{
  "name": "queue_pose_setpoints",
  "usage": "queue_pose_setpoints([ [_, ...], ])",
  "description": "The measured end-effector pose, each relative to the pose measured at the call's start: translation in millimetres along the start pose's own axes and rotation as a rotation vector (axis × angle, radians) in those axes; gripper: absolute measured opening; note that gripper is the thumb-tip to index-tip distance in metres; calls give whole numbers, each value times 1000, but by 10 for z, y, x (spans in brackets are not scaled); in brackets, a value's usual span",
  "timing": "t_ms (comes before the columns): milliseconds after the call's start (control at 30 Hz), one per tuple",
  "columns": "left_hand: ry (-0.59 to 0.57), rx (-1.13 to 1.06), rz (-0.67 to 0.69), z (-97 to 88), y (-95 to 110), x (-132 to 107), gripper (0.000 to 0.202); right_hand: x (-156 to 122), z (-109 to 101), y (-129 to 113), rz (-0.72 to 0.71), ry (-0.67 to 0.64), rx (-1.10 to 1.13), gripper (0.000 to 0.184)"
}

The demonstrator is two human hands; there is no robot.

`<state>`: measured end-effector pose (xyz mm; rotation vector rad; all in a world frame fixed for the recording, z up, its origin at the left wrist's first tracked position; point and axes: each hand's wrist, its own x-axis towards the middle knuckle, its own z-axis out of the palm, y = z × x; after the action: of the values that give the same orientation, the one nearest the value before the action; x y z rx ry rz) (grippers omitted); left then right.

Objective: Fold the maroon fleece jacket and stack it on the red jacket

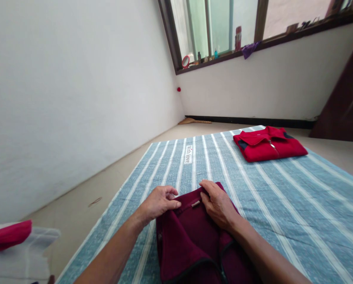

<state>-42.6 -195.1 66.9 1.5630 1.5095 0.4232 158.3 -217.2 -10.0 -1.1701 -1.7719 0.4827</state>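
A maroon zip jacket (191, 240) lies on the striped blue-and-white cloth (129, 221), its collar at the far end and a small pale label inside the neck. My left hand (158, 203) pinches the left part of the collar between thumb and fingers. On the right part of the collar, my right hand (219, 203) has its fingers curled over the edge, holding the fabric. The jacket's dark zip edges run down toward me, and its lower end is cut off by the frame.
A folded red jacket (269, 144) rests at the cloth's far right. At the lower left, a red garment (9, 234) sits on whitish plastic (31, 256). A white wall (76, 79) rises on the left. Small items and a flask (238, 38) stand on the window sill.
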Motion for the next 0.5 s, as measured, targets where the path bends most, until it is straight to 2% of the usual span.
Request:
queue_pose_setpoints([
  [67,44,64,18,-8,-14,-27,31,-2,-1,1,3,-2,-1,27],
  [167,27,109,14,-2,-20,-34,24,-6,-7,-3,0,-3,0,27],
  [500,-4,-43,-39,28,-43,-30,21,-44,-5,31,-3,-9,1,28],
])
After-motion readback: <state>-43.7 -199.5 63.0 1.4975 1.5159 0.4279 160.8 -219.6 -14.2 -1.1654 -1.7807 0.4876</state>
